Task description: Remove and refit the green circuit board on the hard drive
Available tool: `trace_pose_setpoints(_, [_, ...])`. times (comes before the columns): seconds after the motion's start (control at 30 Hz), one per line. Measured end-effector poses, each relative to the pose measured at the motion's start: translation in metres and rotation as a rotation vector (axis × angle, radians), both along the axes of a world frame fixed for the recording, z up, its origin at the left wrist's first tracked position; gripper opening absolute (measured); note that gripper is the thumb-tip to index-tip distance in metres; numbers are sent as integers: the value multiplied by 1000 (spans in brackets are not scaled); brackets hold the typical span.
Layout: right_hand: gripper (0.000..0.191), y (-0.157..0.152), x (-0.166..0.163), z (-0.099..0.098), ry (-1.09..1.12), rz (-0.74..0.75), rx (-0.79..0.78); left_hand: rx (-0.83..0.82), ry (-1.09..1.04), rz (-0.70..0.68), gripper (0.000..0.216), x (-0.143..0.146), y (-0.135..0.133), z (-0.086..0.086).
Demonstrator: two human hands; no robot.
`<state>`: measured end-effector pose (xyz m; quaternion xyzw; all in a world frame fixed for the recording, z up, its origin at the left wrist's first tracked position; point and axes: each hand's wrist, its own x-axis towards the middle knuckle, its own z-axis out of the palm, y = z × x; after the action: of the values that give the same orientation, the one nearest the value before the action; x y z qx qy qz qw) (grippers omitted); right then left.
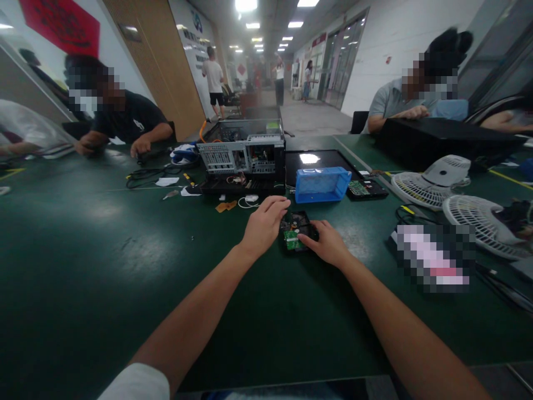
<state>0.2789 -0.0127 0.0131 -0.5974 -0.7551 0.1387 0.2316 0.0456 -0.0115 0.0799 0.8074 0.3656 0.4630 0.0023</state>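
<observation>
A black hard drive (296, 226) with a green circuit board facing up lies on the green table (125, 250), between my two hands. My left hand (265, 223) rests at its left edge, fingers stretched out flat over the table. My right hand (327, 241) lies on the drive's right side, fingers curled onto it with the fingertips pressing the board. Behind the drive stand a blue plastic box (321, 184) and an opened computer case (241, 155).
White fan grilles (433, 178) and cables lie at the right, with a black panel (316, 161) behind the blue box. Two other people sit at the table, one far left (120, 119) and one far right (400, 100). Loose cables and small parts lie near the case.
</observation>
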Motion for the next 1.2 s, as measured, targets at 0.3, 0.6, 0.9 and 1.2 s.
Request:
trace_pose_setpoints(0.3, [63,0,-1,1,-4,4,7,-43,-90,-61,26,6,-6,0])
trace_pose_setpoints(0.6, [61,-1,-2,2,8,3,-2,-97,-133,-41,36,9,-6,-6])
trace_pose_setpoints(0.9, [59,-1,-1,3,6,13,-7,-144,-170,11,21,5,-4,-4])
trace_pose_setpoints(1.2, [61,-1,0,1,-5,9,5,-49,-54,-18,24,4,-5,6])
